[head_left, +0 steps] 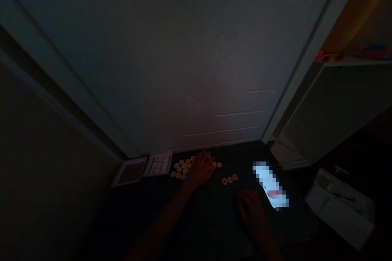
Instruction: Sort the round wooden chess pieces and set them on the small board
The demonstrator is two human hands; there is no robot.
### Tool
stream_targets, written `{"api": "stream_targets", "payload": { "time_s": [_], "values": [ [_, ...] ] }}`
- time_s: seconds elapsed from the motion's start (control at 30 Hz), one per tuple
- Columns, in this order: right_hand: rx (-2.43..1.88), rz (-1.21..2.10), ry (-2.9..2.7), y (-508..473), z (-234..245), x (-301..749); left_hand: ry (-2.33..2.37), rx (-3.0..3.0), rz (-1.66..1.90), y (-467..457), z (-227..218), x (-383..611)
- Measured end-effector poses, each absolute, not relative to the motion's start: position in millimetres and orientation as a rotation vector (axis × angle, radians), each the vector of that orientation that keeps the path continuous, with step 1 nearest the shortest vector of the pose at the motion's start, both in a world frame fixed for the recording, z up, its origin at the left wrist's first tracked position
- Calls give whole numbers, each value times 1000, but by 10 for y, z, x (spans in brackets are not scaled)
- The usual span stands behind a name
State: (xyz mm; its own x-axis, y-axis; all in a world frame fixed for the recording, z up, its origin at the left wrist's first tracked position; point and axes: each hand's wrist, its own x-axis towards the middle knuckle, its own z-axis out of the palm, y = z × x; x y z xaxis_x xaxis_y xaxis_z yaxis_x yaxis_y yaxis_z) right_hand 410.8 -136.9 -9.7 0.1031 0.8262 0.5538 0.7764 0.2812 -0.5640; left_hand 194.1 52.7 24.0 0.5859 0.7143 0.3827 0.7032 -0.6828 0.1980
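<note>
The scene is very dark. My left hand (201, 168) lies palm down on a dark floor, fingers stretched over a cluster of several small round tan discs (181, 168). Three more discs (229, 179) sit in a short row to its right. My right hand (251, 209) rests flat on the floor nearer to me, fingers loosely out, beside a lit phone screen (271, 185). Neither hand visibly holds anything.
A white door (196, 73) with heart shapes stands right behind the discs. Two flat box halves (131, 171) (158, 165) lie at the left. A white shelf unit (330, 110) stands at the right, with a pale box (339, 206) on the floor before it.
</note>
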Motion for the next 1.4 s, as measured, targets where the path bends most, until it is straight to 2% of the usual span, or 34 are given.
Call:
{"api": "stream_targets", "payload": {
  "time_s": [0.5,0.97,1.17,1.4],
  "values": [
    [-1490,66,-1632,-1360,-66,4118,1276,2719,715,590,318,1859],
    [-1501,41,-1625,-1347,-90,4107,917,2688,681,574,381,2149],
    [-1496,81,-1626,-1353,-95,4122,903,2511,805,526,383,2153],
    [-1524,112,-1620,-1372,-64,4101,1090,2068,1091,318,379,2112]
  ]
}}
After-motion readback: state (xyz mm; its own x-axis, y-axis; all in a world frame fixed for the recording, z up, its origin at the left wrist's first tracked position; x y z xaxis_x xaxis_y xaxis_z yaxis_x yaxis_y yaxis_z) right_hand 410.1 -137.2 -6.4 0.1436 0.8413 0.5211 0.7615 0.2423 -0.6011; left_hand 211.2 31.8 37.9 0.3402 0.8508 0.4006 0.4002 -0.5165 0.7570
